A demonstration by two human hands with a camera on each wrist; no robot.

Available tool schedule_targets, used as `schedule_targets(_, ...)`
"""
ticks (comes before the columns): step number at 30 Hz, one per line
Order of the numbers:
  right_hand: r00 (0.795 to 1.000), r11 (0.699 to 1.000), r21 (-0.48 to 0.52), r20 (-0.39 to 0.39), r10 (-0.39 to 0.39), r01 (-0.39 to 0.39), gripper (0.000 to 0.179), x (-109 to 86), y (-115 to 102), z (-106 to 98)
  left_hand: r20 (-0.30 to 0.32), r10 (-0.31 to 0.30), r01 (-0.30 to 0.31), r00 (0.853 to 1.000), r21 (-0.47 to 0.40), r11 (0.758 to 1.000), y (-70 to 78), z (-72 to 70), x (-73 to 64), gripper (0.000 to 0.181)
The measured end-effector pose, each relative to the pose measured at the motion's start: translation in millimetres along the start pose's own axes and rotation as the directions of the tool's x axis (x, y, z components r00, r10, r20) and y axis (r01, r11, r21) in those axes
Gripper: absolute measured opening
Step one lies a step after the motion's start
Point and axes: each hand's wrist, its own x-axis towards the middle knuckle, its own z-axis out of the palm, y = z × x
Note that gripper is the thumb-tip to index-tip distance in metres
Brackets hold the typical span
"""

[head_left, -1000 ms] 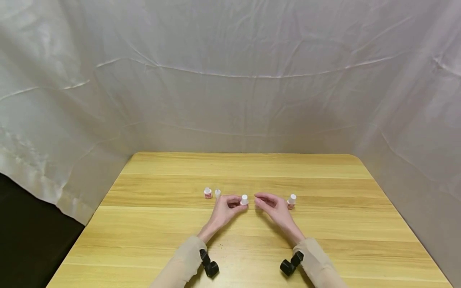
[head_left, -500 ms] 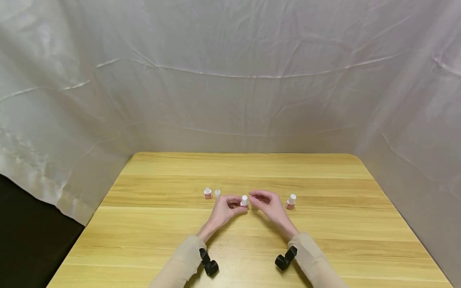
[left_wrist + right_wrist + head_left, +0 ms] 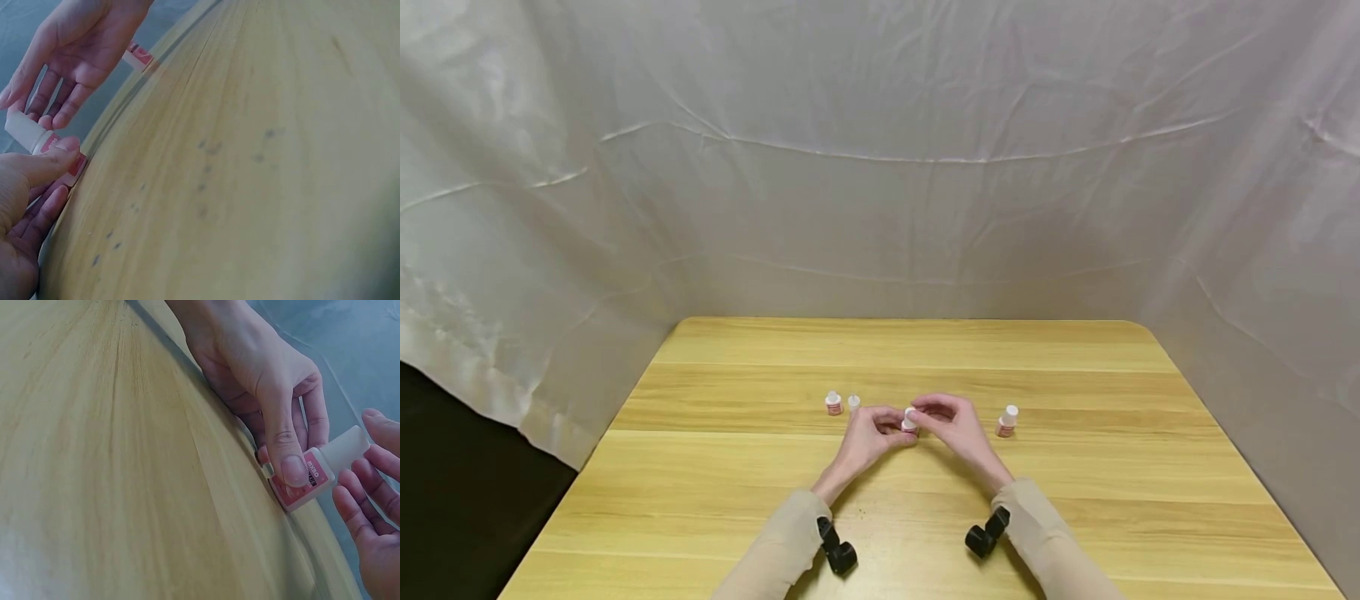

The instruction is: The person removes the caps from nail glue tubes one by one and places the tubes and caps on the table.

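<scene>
In the head view my left hand [image 3: 867, 437] holds a small white bottle [image 3: 909, 426] with a pink-red label, low over the table. The left thumb [image 3: 294, 469] presses the label side, with fingers behind, and the bottle [image 3: 304, 483] leans in the right wrist view. My right hand [image 3: 958, 429] is at its tall white cap [image 3: 345, 449], thumb and forefinger at either side of the cap's end. Part of the cap lies hidden behind the right thumb in the head view.
A capped bottle [image 3: 1007, 421] of the same kind stands right of my right hand. Beyond my left hand are another small bottle [image 3: 833, 404] with a shorter top and a small whitish piece [image 3: 853, 402], partly hidden. Pale curtains [image 3: 910, 208] surround the wooden table [image 3: 917, 350].
My right hand has moved left, from beside the right-hand bottle to the cap of the held bottle, and its fingers have come round the cap. My left hand stays in place.
</scene>
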Motion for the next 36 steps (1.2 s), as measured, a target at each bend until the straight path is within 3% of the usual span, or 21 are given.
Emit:
schedule_targets(15, 1.000, 0.999, -0.037, 0.005, 0.023, -0.023, 0.026, 5.0, -2.1, 5.7, -0.024, 0.029, -0.029, 0.999, -0.002, 1.000, -1.2, 0.7, -0.4, 0.021)
schedule_targets(27, 0.997, 0.987, -0.144, -0.002, -0.075, 0.074, 0.020, 6.0, -2.5, 5.3, -0.028, 0.032, -0.031, 0.999, 0.049, 0.998, 0.2, 0.3, 0.3, 0.017)
schedule_targets(36, 0.996, 0.979, -0.184, 0.000, -0.094, 0.093, 0.015, 7.6, -1.2, 4.8, -0.013, 0.009, -0.008, 1.000, 0.044, 0.999, 0.8, -0.7, 1.2, 0.018)
